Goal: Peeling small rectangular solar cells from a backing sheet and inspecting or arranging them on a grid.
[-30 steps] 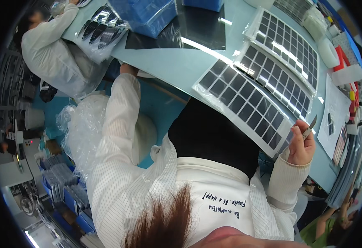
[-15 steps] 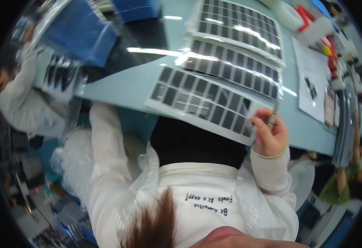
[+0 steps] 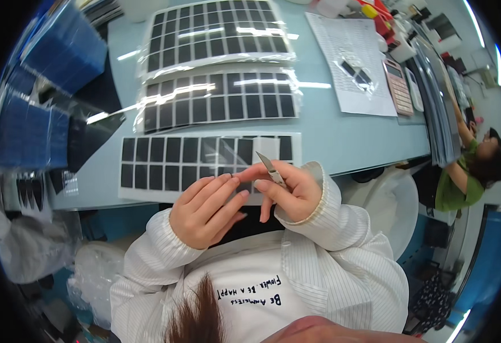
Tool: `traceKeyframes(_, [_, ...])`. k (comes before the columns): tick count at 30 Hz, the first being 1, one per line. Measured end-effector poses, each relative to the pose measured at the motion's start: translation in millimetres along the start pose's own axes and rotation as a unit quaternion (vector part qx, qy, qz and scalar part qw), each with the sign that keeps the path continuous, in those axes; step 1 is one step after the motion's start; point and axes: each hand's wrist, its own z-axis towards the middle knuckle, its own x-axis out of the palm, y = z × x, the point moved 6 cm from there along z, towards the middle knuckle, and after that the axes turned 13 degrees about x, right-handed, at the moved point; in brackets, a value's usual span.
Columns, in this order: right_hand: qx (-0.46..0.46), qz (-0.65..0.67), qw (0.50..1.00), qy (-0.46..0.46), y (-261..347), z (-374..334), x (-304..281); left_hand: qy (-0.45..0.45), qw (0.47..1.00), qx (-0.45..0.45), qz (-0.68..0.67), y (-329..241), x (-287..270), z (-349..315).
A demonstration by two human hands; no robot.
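Note:
A pale-backed sheet (image 3: 209, 150) of dark rectangular pieces in two rows lies along the near table edge. Toward its right end, one spot in the upper row shows white. My right hand (image 3: 297, 193) grips a small craft knife (image 3: 272, 169), its pointed metal blade angled up and left above the sheet. Over the near edge of that sheet is my left hand (image 3: 209, 210), fingers stretched out. Its fingertips meet the tip of my right index finger. Whether anything thin lies between those fingertips I cannot tell.
Two more sheet stacks (image 3: 219, 103) in glossy film lie farther back. Blue plastic-wrapped blocks (image 3: 64, 48) stand at left. On the right are a white paper (image 3: 353, 68) with two small dark pieces, a pink calculator (image 3: 398, 88) and stacked grey folders (image 3: 436, 108). A person in green (image 3: 462, 186) sits beyond.
My left hand has come up from beside my lap to meet the right one over the sheet. The right hand, still with the knife, has moved left across the sheet. The view has turned.

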Motion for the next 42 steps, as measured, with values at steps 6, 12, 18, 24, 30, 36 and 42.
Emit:
traceKeyframes(6, [-0.069, 0.021, 0.953, -0.295, 2.5, -43.0, -79.8, 0.037, 0.999, 0.023, 0.023, 11.9, 13.9, 6.2])
traceKeyframes(12, [-0.152, -0.408, 0.769, -0.469, 8.1, -49.4, -136.0, 0.013, 0.999, 0.031, 0.035, 12.6, 11.3, 19.4])
traceKeyframes(18, [-0.255, -0.520, 0.717, -0.388, 32.3, -48.0, -142.0, 0.010, 0.999, -0.045, 0.029, 9.1, 6.8, 16.5])
traceKeyframes(24, [-0.296, -0.571, 0.639, -0.422, 75.2, -68.9, -240.5, 0.033, 0.993, -0.111, 0.024, 9.8, 5.1, 18.3])
traceKeyframes(30, [-0.169, -0.476, 0.729, -0.462, 81.6, 13.2, -312.6, 0.117, 0.982, -0.135, -0.059, 21.5, -6.1, 34.3])
traceKeyframes(36, [-0.145, -0.495, 0.691, -0.506, 90.7, 44.1, -334.6, 0.264, 0.952, -0.092, -0.125, 29.0, -17.4, 57.7])
traceKeyframes(42, [-0.108, -0.396, 0.724, -0.555, 91.1, 37.6, -347.5, 0.342, 0.923, -0.104, -0.145, 48.6, -3.4, 75.1])
